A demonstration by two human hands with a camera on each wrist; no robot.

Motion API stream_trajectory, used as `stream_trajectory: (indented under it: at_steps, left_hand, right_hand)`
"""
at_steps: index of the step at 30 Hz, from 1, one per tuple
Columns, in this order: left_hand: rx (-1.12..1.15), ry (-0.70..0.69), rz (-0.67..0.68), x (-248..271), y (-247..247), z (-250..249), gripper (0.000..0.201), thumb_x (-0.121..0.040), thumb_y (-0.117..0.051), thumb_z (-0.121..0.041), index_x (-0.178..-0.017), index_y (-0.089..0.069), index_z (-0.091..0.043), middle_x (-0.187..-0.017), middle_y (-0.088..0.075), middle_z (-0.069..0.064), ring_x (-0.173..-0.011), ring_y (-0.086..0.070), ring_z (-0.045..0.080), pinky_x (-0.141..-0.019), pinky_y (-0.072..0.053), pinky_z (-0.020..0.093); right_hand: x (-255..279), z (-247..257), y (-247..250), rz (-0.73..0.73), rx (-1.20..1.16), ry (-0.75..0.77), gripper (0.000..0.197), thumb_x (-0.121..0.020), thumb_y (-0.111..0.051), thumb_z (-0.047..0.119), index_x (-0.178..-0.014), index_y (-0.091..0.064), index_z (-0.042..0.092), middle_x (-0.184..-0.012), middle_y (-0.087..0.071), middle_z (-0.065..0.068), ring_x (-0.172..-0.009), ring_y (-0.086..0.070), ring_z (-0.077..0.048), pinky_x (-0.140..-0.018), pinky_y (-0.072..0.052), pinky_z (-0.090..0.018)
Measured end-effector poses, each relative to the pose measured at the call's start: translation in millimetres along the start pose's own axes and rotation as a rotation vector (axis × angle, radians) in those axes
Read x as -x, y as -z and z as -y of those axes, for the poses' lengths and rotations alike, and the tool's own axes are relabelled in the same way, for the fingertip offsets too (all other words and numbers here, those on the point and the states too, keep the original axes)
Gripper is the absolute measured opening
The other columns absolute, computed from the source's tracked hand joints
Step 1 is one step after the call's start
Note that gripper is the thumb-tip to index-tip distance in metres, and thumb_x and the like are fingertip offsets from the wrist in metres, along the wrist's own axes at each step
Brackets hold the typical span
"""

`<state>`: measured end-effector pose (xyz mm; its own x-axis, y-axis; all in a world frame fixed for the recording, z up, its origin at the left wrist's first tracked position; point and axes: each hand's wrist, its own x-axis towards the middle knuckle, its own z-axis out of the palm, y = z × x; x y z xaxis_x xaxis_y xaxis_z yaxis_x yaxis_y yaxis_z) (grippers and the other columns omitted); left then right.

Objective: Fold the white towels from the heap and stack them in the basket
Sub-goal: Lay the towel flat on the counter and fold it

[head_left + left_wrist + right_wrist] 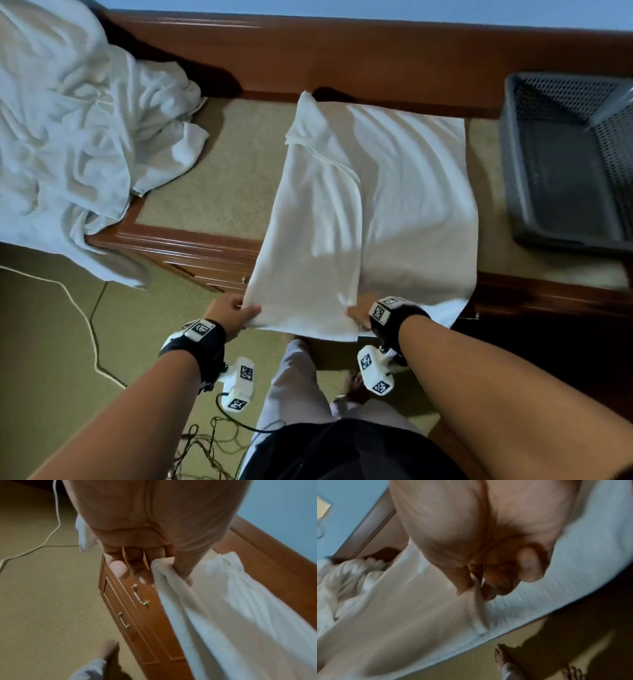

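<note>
Wooden furniture with a beige inset top forms the counter, set against a light blue wall. Its front carries drawers with metal handles, visible in the left wrist view. Beige carpet covers the floor, and a white cable runs across it.

One white towel lies spread on the counter centre, with its near edge hanging over the counter front. A left-hand layer of the towel is folded over the rest, forming a diagonal hem line near the far end.

The left hand pinches the near left corner of the folded layer: the thumb lies on top and the fingers curl beneath, as the left wrist view confirms. The right hand grips the near right corner of the same layer, thumb pressed against curled fingers with cloth between them. Both hands sit at the counter front edge, level with each other.

The heap of unfolded white towels occupies the left end of the counter and drapes over its front edge. The grey perforated basket stands at the right end of the counter, apart from the spread towel. No folded towel is visible in the part of the basket shown.
</note>
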<state>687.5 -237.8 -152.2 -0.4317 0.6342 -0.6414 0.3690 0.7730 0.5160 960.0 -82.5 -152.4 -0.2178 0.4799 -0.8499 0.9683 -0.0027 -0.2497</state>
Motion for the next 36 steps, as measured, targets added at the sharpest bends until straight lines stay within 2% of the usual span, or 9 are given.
stream_trajectory:
  at_steps: [4,6,11,15,20,24,28,33,36]
  left_hand:
    - [-0.142,0.027,0.014,-7.5,-9.7,-0.6,0.01,-0.087,-0.071,-0.024,-0.095,-0.072,-0.018,-0.086,-0.072,0.005,-0.08,-0.067,0.026,-0.078,-0.054,0.037]
    - [-0.249,0.063,0.048,-16.6,-10.1,-6.5,0.005,-0.085,-0.071,-0.019,-0.089,-0.07,-0.015,-0.09,-0.07,0.011,-0.081,-0.064,0.027,-0.077,-0.051,0.037]
    - [-0.438,0.045,0.024,-55.2,22.5,-47.4,0.041,-0.085,-0.073,-0.035,-0.117,-0.064,-0.012,-0.119,-0.068,0.01,-0.101,-0.063,0.027,-0.085,-0.049,0.031]
    - [-0.453,-0.049,0.018,-93.1,55.6,-101.5,0.029,-0.089,-0.068,-0.036,-0.108,-0.063,-0.014,-0.109,-0.068,0.005,-0.091,-0.059,0.025,-0.079,-0.047,0.032]
    - [-0.525,-0.153,0.069,-132.7,83.3,-163.1,0.029,-0.093,-0.065,-0.031,-0.116,-0.061,-0.014,-0.12,-0.064,0.01,-0.112,-0.058,0.029,-0.086,-0.043,0.032]
    - [-0.442,-0.244,0.155,-166.1,103.4,-202.6,0.014,-0.093,-0.062,-0.027,-0.084,-0.054,-0.019,-0.08,-0.058,0.007,-0.077,-0.058,0.022,-0.069,-0.037,0.03]
    - [-0.419,-0.276,0.154,-194.8,125.0,-232.8,0.026,-0.094,-0.059,-0.019,-0.075,-0.043,-0.026,-0.079,-0.05,0.006,-0.071,-0.047,0.016,-0.068,-0.034,0.028]
    - [-0.461,-0.203,0.166,-236.0,149.7,-249.9,0.019,-0.096,-0.061,-0.029,-0.108,-0.062,-0.014,-0.102,-0.068,0.009,-0.095,-0.065,0.025,-0.08,-0.047,0.03]
    - [-0.457,-0.202,0.158,-260.3,161.9,-258.6,0.019,-0.096,-0.061,-0.03,-0.107,-0.062,-0.015,-0.103,-0.069,0.008,-0.095,-0.066,0.025,-0.084,-0.049,0.033]
  right_hand:
    - [-5.5,-10.6,7.5,0.059,0.122,0.028,0.034,-0.096,-0.053,0.042,-0.109,-0.068,0.015,-0.111,-0.069,-0.007,-0.099,-0.068,-0.026,-0.091,-0.052,-0.04]
    - [-15.2,-14.8,15.1,-0.012,0.141,0.016,0.043,-0.095,-0.049,0.046,-0.118,-0.065,0.014,-0.109,-0.066,-0.006,-0.102,-0.066,-0.027,-0.093,-0.051,-0.041]
    - [4.5,11.3,66.7,-0.18,0.127,0.067,0.02,-0.098,-0.05,0.03,-0.109,-0.058,0.015,-0.115,-0.062,-0.006,-0.1,-0.059,-0.026,-0.084,-0.045,-0.033]
    - [-8.9,28.6,94.3,-0.247,0.103,0.087,0.039,-0.1,-0.05,0.03,-0.137,-0.046,0.021,-0.135,-0.044,-0.007,-0.111,-0.058,-0.028,-0.088,-0.05,-0.036]
    - [-34.1,52.9,122.3,-0.291,0.131,0.079,0.062,-0.097,-0.053,0.027,-0.153,-0.028,0.034,-0.157,-0.018,-0.007,-0.143,-0.028,-0.03,-0.109,-0.042,-0.044]
    - [-62.9,73.4,147.3,-0.223,0.125,0.042,0.068,-0.098,-0.053,0.03,-0.156,-0.018,0.038,-0.165,0.011,-0.002,-0.153,0.005,-0.028,-0.12,-0.026,-0.047]
    - [-93.4,92.2,162.8,-0.207,0.178,-0.043,0.076,-0.1,-0.049,0.037,-0.156,0.0,0.042,-0.163,0.025,-0.003,-0.151,0.015,-0.031,-0.121,-0.011,-0.055]
    - [-130.9,110.2,193.2,-0.225,0.143,-0.128,0.08,-0.098,-0.047,0.051,-0.155,0.008,0.045,-0.158,0.037,-0.006,-0.149,0.022,-0.034,-0.117,-0.01,-0.064]
    - [-150.1,121.5,216.3,-0.248,0.101,-0.182,0.084,-0.095,-0.044,0.061,-0.153,0.013,0.045,-0.156,0.04,-0.005,-0.149,0.022,-0.035,-0.116,-0.012,-0.065]
